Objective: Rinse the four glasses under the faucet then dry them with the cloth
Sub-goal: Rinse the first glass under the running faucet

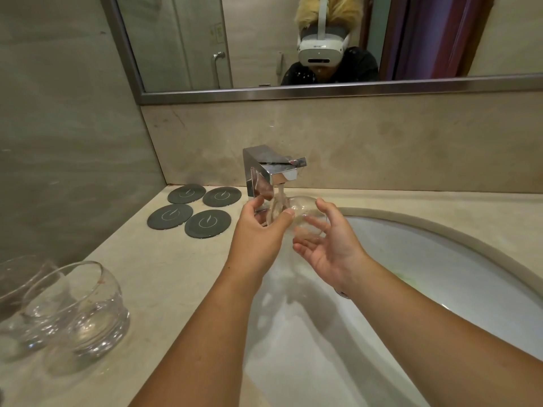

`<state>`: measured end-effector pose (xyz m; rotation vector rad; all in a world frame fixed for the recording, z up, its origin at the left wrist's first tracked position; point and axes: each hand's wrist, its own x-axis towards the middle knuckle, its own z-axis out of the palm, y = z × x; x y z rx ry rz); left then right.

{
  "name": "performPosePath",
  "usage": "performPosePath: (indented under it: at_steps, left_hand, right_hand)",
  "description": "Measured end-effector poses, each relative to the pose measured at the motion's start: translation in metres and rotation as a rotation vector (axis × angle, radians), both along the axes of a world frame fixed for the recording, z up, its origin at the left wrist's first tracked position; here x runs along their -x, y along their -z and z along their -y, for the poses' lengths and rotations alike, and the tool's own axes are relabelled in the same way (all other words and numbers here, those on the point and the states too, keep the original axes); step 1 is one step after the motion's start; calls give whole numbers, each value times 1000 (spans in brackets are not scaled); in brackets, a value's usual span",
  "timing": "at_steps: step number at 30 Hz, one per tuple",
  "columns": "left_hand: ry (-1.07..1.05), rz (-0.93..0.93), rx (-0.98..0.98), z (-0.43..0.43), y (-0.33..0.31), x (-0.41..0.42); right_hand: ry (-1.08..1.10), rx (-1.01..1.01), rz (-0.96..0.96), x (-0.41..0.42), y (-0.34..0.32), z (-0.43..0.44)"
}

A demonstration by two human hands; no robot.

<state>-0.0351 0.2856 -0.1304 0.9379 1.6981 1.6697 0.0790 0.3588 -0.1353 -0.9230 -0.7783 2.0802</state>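
Observation:
A clear round glass (302,211) lies tilted on its side under the chrome faucet (269,171), and water runs from the spout onto it. My left hand (258,230) grips the glass by its left end, thumb on top. My right hand (326,242) cups it from the right and below, fingers spread. Two more clear glasses (79,309) stand on the counter at the near left, one partly behind the other at the frame edge. No cloth is in view.
Several dark round coasters (188,210) lie on the beige counter (164,277) left of the faucet. The white oval sink basin (440,271) fills the right side. A mirror (264,39) hangs above, and a stone wall stands on the left.

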Motion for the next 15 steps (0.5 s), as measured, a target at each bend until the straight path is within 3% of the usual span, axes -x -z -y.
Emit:
performPosePath:
  at_steps: [5,15]
  left_hand:
    - [-65,-61,60,1,0,0]
    - [-93,-37,-27,1,-3,1]
  right_hand:
    - [2,-44,-12,3,-2,3]
    - [-38,-71,26,2,0,3]
